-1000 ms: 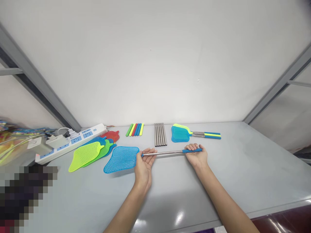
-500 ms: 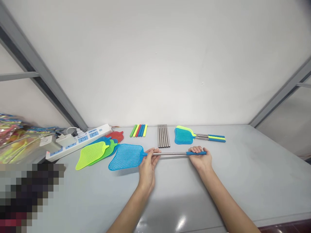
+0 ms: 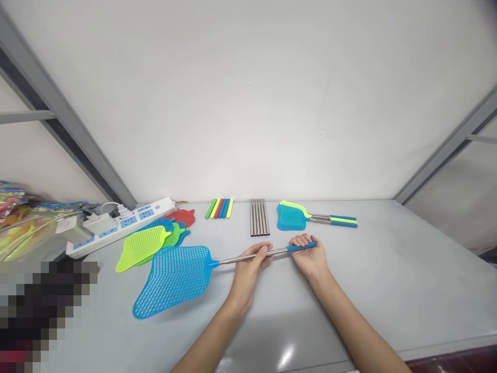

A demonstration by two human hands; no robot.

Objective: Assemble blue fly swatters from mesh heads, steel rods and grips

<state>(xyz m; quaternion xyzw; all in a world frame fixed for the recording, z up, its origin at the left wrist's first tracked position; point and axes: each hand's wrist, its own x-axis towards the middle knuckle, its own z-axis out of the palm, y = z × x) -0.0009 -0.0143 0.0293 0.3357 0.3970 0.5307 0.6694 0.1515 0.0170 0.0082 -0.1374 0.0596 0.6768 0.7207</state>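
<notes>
A blue fly swatter (image 3: 176,280) with a perforated head and a metal rod is held above the table, its head at the left and tilted down toward me. My left hand (image 3: 250,269) is closed around the middle of the rod, thumb on top. My right hand (image 3: 309,255) wraps its fingers round the blue handle grip at the other end. Just beyond my hands lies a row of metal tubes (image 3: 259,217). To their right rest assembled fly swatters (image 3: 293,217), blue and yellow-green, stacked with handles pointing right.
Coloured grip sleeves (image 3: 219,208) lie in a row near the wall. Loose swatter heads (image 3: 143,244) in yellow-green, green, blue and red overlap at the left. Behind them runs a white power strip (image 3: 128,224) with plugged adapters. Shiny plastic packages (image 3: 37,217) are heaped at far left.
The swatter's head has swung nearer to me and left, so the rod now slants. My left hand has slid along the rod toward the handle; my right hand has shifted slightly left, still gripping.
</notes>
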